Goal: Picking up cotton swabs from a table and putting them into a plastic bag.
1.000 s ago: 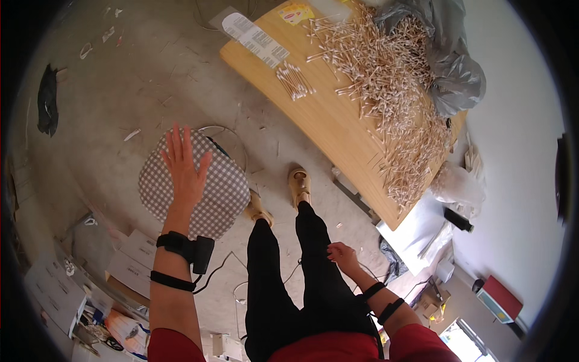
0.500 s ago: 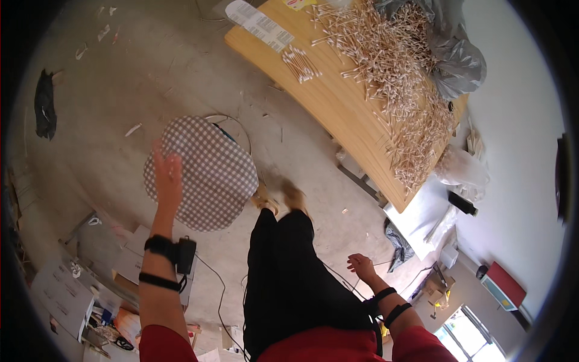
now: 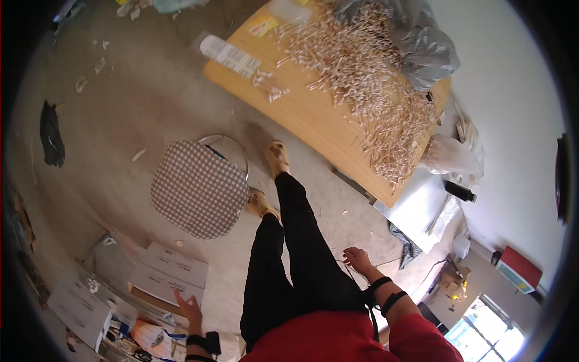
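Note:
My left hand (image 3: 189, 306) hangs low at my left side with thumb and fingers apart, holding nothing. It overlaps a cardboard box in the picture; whether it touches is unclear. By my right hip, my right hand (image 3: 358, 260) hangs with loosely bent fingers and nothing visible in it. A round-cornered stool seat with a brown-and-white checked cover (image 3: 202, 190) stands ahead to my left, beside my feet. Farther off, a wooden table (image 3: 307, 117) carries a large spread of cotton swabs (image 3: 368, 78). A small bunch of swabs (image 3: 269, 86) lies apart, near a printed card strip (image 3: 232, 55).
A grey plastic bag (image 3: 428, 54) sits at the table's far right. Cardboard boxes (image 3: 175, 271) stand at lower left. A white surface (image 3: 416, 220) with a black cylinder (image 3: 460, 191) adjoins the wall. Black plastic (image 3: 52, 134) and scraps lie on the floor.
My left hand has dropped back from over the checked seat to my side. One foot has stepped forward toward the table. The right hand stays near my hip.

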{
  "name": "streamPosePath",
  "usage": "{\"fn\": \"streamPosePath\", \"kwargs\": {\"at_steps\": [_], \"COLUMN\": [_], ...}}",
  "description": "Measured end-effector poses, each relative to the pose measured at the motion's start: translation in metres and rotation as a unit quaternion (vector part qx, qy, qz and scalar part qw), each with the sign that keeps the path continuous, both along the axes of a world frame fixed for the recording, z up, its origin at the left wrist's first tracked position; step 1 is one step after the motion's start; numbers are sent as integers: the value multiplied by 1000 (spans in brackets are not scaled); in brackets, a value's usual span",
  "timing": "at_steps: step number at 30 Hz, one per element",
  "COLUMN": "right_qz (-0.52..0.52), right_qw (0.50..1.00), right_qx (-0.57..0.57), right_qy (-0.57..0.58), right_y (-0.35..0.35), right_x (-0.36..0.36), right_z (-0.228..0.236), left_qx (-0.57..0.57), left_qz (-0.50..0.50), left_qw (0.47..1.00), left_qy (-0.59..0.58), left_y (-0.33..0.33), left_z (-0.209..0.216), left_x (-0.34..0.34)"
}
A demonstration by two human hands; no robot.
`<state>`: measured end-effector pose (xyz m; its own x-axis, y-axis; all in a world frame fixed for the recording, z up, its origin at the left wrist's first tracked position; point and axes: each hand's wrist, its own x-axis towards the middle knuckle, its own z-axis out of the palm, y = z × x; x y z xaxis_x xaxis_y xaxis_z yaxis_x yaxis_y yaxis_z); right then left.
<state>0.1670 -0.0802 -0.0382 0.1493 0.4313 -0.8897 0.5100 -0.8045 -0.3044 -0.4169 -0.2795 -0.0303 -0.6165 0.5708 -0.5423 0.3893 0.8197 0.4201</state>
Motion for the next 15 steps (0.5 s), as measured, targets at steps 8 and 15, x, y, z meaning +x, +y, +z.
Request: {"fn": "streamPosePath", "kwargs": {"at_steps": [8,15], "right_qz": [-24,-153], "right_qw": [997,985], "right_qx": [72,70], "right_qy": [4,-29], "right_y": [23,-78], "right_x": [9,53], "right_z": [2,49], "left_qx": [-37,-10], "left_qz": [104,7], "left_qw": [984,977], "left_qy": [-138,-212], "left_y": [42,152], "left_z": [68,77], "left_x": [29,-45]}}
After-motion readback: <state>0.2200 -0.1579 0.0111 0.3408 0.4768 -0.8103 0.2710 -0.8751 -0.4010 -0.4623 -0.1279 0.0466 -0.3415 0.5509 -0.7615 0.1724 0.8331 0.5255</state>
